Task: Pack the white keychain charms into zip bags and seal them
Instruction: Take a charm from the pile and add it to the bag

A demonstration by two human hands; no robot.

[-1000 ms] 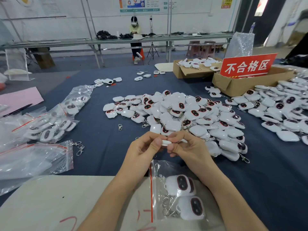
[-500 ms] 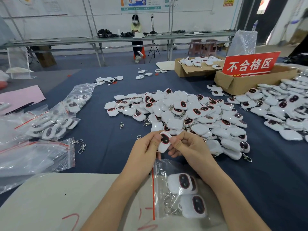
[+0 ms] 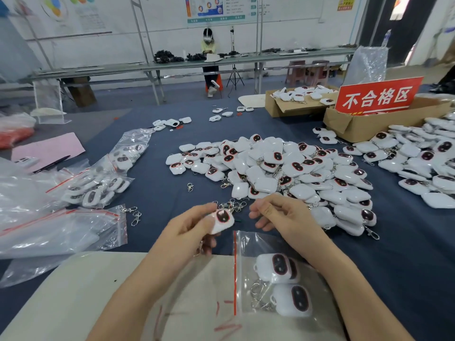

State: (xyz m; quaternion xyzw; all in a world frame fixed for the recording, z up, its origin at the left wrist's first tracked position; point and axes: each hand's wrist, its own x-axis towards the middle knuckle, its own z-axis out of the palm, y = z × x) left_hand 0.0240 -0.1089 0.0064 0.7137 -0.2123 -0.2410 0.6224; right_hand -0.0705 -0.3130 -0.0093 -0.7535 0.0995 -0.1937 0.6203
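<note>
White plastic charm (image 3: 221, 220), just above the bag (image 3: 248, 249), is clamped by the fingers of the left hand (image 3: 189, 230). It looks light, hard and glossy, so probably slippery; grip its broad faces. Right hand (image 3: 283, 215), also above the bag, has its fingers loosely curled, seemingly empty.

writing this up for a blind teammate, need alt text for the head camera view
A person's left hand holds a white keychain charm near a zip bag that already contains two charms, the right hand close beside it. Behind them a large pile of loose charms lies on a blue table.
</note>
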